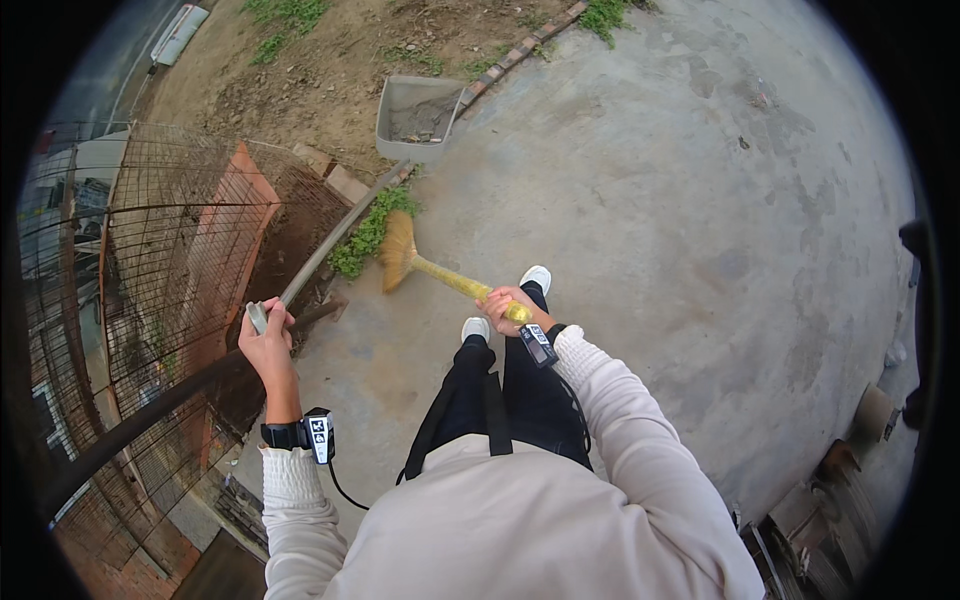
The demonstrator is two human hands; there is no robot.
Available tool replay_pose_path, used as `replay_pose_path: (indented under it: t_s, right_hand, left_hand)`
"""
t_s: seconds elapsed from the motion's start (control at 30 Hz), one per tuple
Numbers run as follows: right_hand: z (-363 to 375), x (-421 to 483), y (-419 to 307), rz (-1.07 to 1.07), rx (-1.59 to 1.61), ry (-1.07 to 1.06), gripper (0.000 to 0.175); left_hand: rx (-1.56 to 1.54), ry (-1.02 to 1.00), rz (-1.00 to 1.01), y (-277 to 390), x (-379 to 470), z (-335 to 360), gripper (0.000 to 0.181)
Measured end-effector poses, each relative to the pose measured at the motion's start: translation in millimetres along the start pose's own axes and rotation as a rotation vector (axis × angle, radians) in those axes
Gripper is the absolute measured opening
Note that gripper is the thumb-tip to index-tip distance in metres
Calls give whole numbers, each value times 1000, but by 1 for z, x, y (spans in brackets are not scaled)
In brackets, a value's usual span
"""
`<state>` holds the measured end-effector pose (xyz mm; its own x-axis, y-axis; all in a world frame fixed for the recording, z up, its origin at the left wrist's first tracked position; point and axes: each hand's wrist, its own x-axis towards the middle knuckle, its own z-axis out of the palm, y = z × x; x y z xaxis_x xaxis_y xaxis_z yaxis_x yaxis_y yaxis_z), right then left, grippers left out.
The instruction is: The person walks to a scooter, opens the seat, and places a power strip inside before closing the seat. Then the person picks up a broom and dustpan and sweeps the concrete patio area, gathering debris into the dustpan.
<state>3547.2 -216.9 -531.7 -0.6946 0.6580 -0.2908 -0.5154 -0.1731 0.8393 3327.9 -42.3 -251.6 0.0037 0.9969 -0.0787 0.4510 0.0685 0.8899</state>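
Observation:
My right hand [501, 306] grips the yellow wrapped handle of a short broom [452, 277] close to its end. The broom's tan bristles [397, 251] fan out near the concrete, beside a patch of green weeds. My left hand [268, 339] is closed around the upper end of a long grey handle [330, 244]. That handle runs away from me to a grey plastic dustpan [417, 152], whose mouth faces up. Loose grey dirt and a few small scraps [424, 124] lie inside the pan.
Green weeds [371, 236] grow along the edge of the concrete floor [637, 225]. A wire mesh fence [165, 247] and dark pipe [150, 420] stand at left. A brick border [517, 56] edges bare soil [315, 82]. Wooden pieces [817, 525] are piled at lower right.

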Motion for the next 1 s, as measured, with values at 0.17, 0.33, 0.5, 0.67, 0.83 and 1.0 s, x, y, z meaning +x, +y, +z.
replay_pose_path:
  t_s: [0.17, 0.33, 0.5, 0.67, 0.83, 1.0]
  right_hand:
    - [-15, -71, -43, -218, 146, -250, 29]
    - [-9, -126, -30, -366, -7, -155, 20]
    - [-5, -115, 36, -322, -473, 166, 11]
    - [-13, -105, 91, -140, -441, 134, 9]
    - [-25, -60, 91, 120, -261, -9, 8]
    - [-28, -7, 29, 151, -166, 102, 6]
  left_hand:
    - [14, 21, -13, 3, 2, 11, 10]
    - [0, 27, -15, -5, 5, 12, 9]
    - [-16, 28, -26, -15, 5, 3, 9]
    - [-29, 14, 0, -18, 3, -9, 9]
    - [-30, 5, 4, -16, 2, -13, 8]
    - [24, -3, 5, -10, 3, -4, 8]
